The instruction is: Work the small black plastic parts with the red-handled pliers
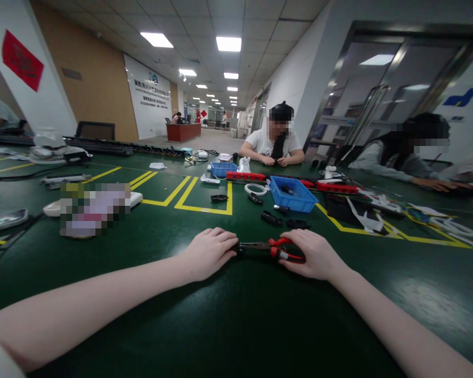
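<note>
My right hand (313, 254) is closed round the red and black handles of long-nose pliers (274, 245). Their jaws point left, toward my left hand (211, 253), and meet a small black part (238, 248) there. The fingers of my left hand are pressed together on that part, which is mostly hidden, so its kind does not show. Both hands are low over the green table (236, 315). Just beyond them lie black pieces, among them one dark piece (271, 218) and another (297, 224) near the pliers.
A blue bin (292, 194) with a black piece inside stands beyond my hands, beside a white cable coil (256, 189). A smaller blue bin (223, 169) is farther back. A phone-like object (94, 210) lies left. One person (274, 144) sits opposite; another (398, 152) is at right.
</note>
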Tool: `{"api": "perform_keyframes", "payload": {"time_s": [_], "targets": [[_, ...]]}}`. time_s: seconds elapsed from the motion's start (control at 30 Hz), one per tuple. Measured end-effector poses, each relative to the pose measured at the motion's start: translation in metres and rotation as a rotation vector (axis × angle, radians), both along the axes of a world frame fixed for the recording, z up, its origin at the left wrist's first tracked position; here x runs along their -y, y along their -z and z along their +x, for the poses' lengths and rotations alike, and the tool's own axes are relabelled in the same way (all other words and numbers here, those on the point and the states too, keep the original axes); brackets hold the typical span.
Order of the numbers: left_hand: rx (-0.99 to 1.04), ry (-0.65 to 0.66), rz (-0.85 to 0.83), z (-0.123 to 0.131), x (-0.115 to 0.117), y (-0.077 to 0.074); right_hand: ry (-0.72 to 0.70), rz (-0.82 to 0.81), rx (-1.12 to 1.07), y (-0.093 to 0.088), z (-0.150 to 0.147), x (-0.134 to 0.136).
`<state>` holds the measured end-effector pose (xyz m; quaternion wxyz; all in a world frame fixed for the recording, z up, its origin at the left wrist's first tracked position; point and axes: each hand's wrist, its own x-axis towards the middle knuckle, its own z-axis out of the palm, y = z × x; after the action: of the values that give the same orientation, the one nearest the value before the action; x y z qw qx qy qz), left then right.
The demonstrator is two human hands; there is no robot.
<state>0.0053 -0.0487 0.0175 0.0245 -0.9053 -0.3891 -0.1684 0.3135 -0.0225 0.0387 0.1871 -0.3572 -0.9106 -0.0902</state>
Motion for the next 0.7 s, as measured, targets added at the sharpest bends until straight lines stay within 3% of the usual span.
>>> {"api": "perform_keyframes", "payload": {"time_s": [0.5, 0.7], "targets": [[-0.016, 0.074, -0.024, -0.0011, 0.0014, -0.0032, 0.008, 0.019, 0.010, 0.0016, -0.0001, 0.0001], [-0.017, 0.060, -0.040, -0.0011, 0.0008, -0.0034, 0.020, -0.045, -0.047, 0.0017, -0.0042, 0.0048]]}}
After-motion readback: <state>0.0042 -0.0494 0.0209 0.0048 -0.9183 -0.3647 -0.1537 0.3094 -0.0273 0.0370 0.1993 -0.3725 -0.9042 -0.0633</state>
